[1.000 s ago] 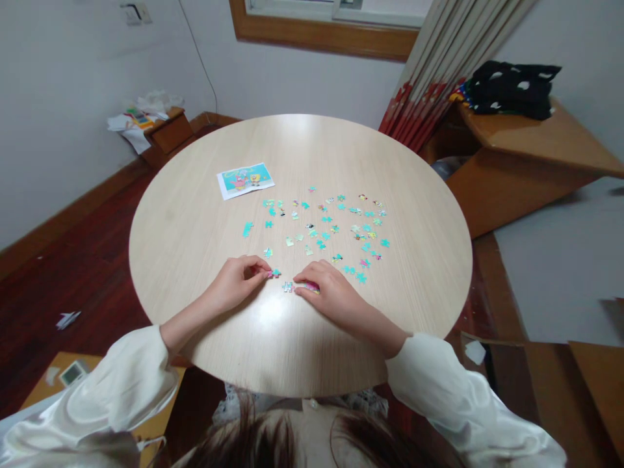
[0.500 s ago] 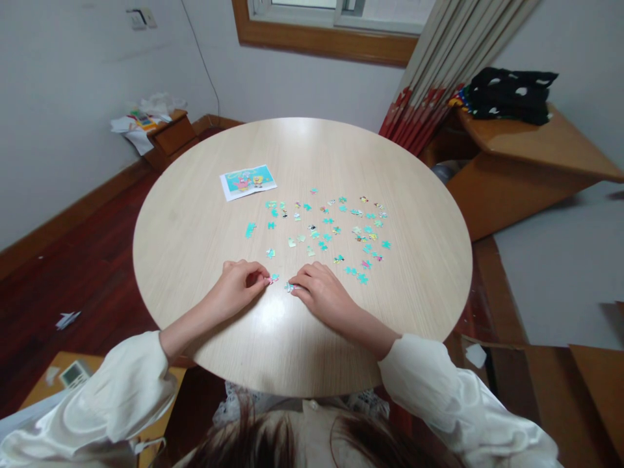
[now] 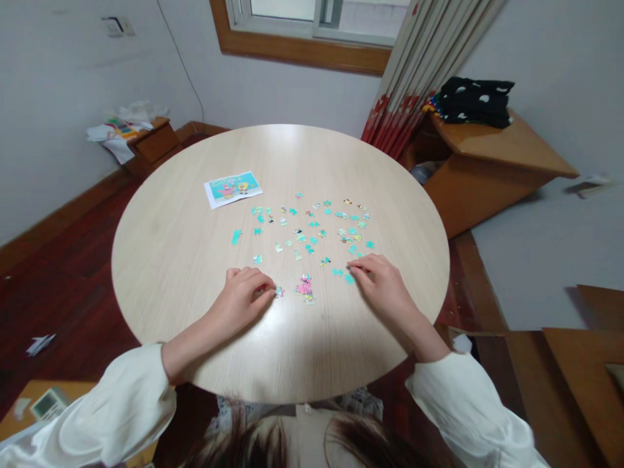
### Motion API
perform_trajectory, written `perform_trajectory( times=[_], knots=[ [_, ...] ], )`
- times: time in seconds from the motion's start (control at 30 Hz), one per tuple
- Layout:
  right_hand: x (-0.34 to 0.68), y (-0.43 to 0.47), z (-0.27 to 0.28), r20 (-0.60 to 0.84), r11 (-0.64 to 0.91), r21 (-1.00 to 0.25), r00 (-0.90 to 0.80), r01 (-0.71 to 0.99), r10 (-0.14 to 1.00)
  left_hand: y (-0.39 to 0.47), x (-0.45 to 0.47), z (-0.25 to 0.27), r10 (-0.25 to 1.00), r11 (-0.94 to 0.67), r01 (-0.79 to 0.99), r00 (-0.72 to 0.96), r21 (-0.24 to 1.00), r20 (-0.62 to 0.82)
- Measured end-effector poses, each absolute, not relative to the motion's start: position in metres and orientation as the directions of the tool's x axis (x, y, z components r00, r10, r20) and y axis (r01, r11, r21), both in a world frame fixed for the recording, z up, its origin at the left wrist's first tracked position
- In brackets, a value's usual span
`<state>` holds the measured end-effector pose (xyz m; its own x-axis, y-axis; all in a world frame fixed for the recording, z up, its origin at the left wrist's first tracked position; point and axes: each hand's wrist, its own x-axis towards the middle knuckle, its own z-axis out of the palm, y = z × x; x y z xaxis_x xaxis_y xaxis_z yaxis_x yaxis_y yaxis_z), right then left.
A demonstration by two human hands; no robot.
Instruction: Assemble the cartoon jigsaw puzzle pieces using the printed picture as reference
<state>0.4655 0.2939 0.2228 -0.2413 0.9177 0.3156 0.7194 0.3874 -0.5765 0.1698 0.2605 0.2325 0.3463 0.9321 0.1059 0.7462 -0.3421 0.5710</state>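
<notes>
My left hand (image 3: 246, 296) rests low over the table, thumb and fingers pinching a small pink and teal puzzle piece (image 3: 279, 292). Just right of it lies a joined cluster of pink puzzle pieces (image 3: 305, 288), touched by neither hand. My right hand (image 3: 383, 283) is at the right side of the loose pieces, its fingertips close together on the tabletop; whatever is under them is hidden. Teal puzzle pieces (image 3: 349, 279) lie beside its thumb. Several more loose pieces (image 3: 310, 249) are scattered beyond both hands.
A printed picture card (image 3: 234, 189) with a pink and a yellow cartoon figure lies at the back left of the round wooden table (image 3: 195, 162). Behind stand a window, a curtain (image 3: 409, 84) and a tilted wooden cabinet (image 3: 502, 156) with black cloth on top.
My right hand has left the pieces near my left hand and moved right to the scattered ones, uncovering the pink cluster. My left hand keeps its pinch. The view has shifted slightly.
</notes>
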Motion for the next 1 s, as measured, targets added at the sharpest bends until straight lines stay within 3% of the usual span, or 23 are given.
perform_trajectory(
  times=[0.3, 0.7, 1.0],
  knots=[
    [0.482, 0.31, 0.212, 0.221, 0.375, -0.556, -0.303, 0.742, 0.927, 0.263, 0.19, 0.236, 0.888, -0.45, 0.725, 0.428, 0.522, 0.171],
    [0.479, 0.32, 0.207, 0.318, 0.523, -0.455, -0.417, 0.721, 0.851, 0.254, 0.202, 0.228, 0.778, -0.627, 0.679, 0.566, 0.381, 0.271],
    [0.443, 0.303, 0.215, 0.414, 0.626, -0.448, -0.472, 0.639, 0.778, 0.245, 0.206, 0.223, 0.725, -0.682, 0.669, 0.671, 0.296, 0.156]
  ],
)
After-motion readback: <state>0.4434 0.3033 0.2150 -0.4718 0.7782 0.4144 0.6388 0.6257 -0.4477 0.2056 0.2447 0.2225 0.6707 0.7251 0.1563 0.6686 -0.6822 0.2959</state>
